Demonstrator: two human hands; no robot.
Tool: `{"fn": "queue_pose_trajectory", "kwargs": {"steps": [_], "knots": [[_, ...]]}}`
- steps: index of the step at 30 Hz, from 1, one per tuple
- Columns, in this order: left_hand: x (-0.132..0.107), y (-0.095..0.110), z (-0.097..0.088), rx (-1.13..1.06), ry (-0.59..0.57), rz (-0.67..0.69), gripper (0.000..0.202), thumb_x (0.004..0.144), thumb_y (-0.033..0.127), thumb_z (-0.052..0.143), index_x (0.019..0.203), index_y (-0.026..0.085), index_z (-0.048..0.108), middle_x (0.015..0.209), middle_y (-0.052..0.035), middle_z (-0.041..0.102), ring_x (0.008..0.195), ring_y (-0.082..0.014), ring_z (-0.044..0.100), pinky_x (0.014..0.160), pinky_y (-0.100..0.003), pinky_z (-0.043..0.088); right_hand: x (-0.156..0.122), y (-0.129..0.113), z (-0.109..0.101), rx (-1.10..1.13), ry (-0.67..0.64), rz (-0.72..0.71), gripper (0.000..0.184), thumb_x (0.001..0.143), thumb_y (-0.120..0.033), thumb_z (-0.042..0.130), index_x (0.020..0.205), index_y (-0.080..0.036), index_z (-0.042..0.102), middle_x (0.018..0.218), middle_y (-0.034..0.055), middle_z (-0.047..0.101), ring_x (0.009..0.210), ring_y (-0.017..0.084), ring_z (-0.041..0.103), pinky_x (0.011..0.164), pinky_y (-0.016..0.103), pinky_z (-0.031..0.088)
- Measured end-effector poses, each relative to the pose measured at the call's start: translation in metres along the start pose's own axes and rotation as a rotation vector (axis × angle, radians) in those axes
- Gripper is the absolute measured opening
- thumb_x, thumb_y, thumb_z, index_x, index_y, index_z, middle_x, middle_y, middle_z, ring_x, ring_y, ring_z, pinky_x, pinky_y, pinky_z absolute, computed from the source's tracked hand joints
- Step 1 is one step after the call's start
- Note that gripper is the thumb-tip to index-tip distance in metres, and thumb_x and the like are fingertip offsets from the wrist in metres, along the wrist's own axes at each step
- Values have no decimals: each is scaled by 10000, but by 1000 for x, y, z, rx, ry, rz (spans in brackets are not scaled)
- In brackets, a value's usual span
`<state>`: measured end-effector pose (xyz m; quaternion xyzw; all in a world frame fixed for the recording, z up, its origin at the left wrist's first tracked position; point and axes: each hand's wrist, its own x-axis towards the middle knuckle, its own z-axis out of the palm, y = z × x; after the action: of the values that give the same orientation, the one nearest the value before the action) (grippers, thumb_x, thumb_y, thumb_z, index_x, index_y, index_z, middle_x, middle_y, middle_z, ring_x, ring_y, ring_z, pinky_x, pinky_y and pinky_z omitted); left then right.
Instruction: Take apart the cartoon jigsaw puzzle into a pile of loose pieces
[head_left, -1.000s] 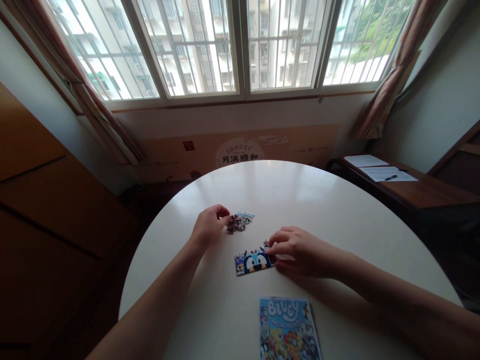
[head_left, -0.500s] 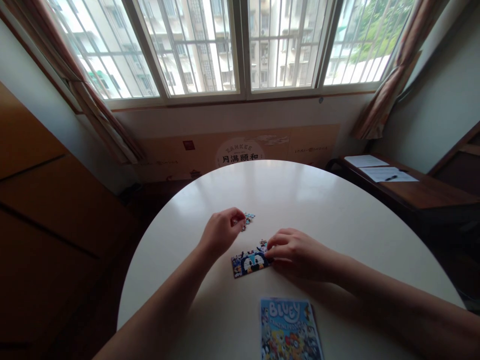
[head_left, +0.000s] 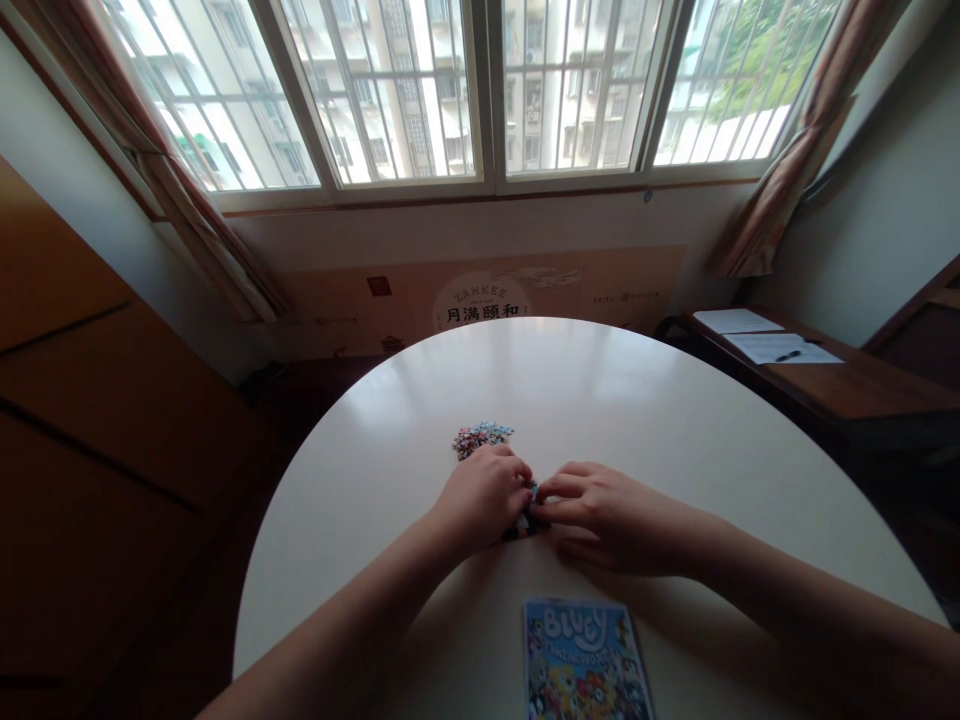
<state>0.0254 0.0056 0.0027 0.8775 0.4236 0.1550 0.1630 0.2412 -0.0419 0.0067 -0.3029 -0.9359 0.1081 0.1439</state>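
Note:
A partly joined jigsaw puzzle (head_left: 522, 527), dark blue and white, lies on the white round table (head_left: 360, 590), mostly covered by my hands. My left hand (head_left: 489, 495) is over its upper left part, fingertips pinched together near the upper edge; whatever they hold is hidden. At the right end, my right hand (head_left: 600, 510) has its thumb and fingers closed on the puzzle's edge. The two hands' fingertips nearly meet. Just beyond my left hand is a pile of loose jigsaw pieces (head_left: 480, 437) in mixed colours.
Nearer to me lies a blue "Bluey" picture sheet or booklet (head_left: 586, 660), cut off by the lower frame edge. To the right, papers (head_left: 780, 348) and a pen rest on a brown side table (head_left: 885, 390). Barred windows (head_left: 397, 100) and a printed cardboard panel (head_left: 637, 275) are behind the table.
My left hand has moved from the loose pieces towards me and right, onto the puzzle, uncovering the pile and hiding the puzzle's face. My right hand stays at the puzzle's right end.

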Motion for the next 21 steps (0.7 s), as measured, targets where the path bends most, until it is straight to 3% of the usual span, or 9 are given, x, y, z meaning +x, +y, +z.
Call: {"fn": "queue_pose_trajectory", "kwargs": {"steps": [6,14,21], "knots": [[0,-2,2,-38,-12,-17,141,824,164,663,927,190,756,997,-68,698,1031,-255,622,942,-369,502,-2,-4,-9,17,-55,-11,367,876,-314,678,1235,-239,658,1163,61,663,1112,208,568,1019,383,445],[2,-6,2,-94,19,-58,151,763,141,692,902,188,727,943,-57,685,981,-240,631,909,-352,503,-3,-8,-15,69,-61,-2,317,885,-287,665,1202,-276,672,1181,43,677,1106,201,588,1019,388,440],[4,-1,-1,-158,9,-110,123,764,126,649,833,210,708,794,6,714,732,-174,639,698,-281,482,-3,-5,-12,57,-46,-14,366,879,-280,668,1245,-281,660,1180,44,681,1108,207,590,1016,396,443]]}}
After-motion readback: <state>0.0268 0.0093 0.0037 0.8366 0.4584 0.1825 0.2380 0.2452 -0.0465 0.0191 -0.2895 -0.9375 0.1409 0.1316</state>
